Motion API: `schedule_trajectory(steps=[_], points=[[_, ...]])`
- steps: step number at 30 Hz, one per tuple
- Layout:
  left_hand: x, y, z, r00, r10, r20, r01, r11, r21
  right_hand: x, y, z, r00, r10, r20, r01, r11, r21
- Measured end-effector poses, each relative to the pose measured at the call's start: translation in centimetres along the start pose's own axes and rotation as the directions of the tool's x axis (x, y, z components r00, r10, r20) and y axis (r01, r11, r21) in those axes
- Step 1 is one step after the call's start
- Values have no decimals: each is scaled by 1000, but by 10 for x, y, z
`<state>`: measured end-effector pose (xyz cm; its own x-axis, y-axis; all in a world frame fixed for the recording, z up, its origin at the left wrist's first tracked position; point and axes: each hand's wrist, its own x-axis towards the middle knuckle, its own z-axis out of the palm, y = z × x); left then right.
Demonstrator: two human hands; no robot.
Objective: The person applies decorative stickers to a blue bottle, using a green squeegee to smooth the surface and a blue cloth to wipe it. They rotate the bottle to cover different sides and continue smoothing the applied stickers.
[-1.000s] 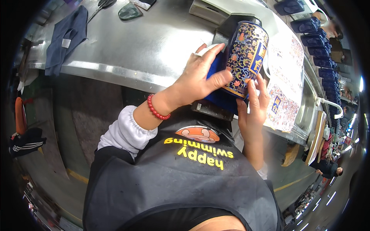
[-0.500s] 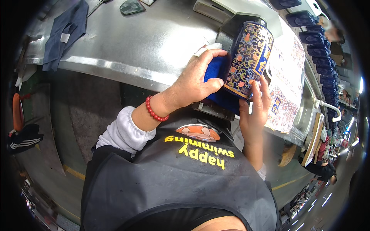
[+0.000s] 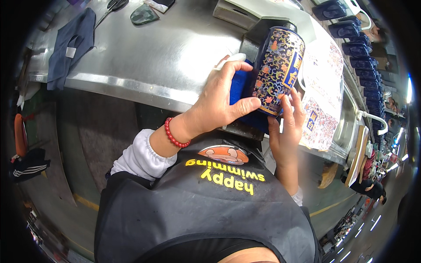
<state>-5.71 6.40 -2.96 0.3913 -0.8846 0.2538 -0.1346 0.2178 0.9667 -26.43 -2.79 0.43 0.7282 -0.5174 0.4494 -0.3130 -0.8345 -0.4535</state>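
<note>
A dark blue bottle (image 3: 277,65) lies tilted on a blue cloth (image 3: 237,83) at the bench edge, its black neck pointing away from me. Its upper face carries a colourful floral pattern with a blue label panel. My left hand (image 3: 220,97) is at the bottle's left side, thumb stretched to its near end and index finger along the side. A white object (image 3: 237,57), which I cannot identify, shows behind those fingers. My right hand (image 3: 287,120) holds the near right end, fingertips on the patterned face and thumb at the base.
Printed floral sheets (image 3: 323,101) lie right of the bottle. A grey-blue cloth (image 3: 72,48), scissors (image 3: 115,6) and a dark green flat piece (image 3: 144,15) rest on the metal bench (image 3: 175,48). Several blue bottles (image 3: 366,63) line the far right, beyond a white tap (image 3: 380,127).
My left thumb has slid a little toward the bottle's near end. My right fingers have shifted slightly left along with the bottle. The whole view has moved a bit.
</note>
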Motion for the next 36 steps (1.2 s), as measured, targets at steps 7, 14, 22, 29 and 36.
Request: schedule_trajectory(steps=[7,14,22,29,36], points=[[-4,0,0,980,194,-41,-187,973,137,-1,2,0,1000,-4,1,4,1000,-8],[-6,-5,1,990,138,-23,-134,983,125,-2,1,0,1000,12,2,-12,1000,-23],[-2,12,-5,948,319,16,-298,865,405,-1,-1,-6,999,28,26,-27,999,-46],[-11,11,10,930,322,175,-356,676,646,-1,2,-5,997,22,77,-19,999,-34],[-27,7,6,912,346,218,-387,557,735,-1,7,-3,1000,20,20,-20,1000,23]])
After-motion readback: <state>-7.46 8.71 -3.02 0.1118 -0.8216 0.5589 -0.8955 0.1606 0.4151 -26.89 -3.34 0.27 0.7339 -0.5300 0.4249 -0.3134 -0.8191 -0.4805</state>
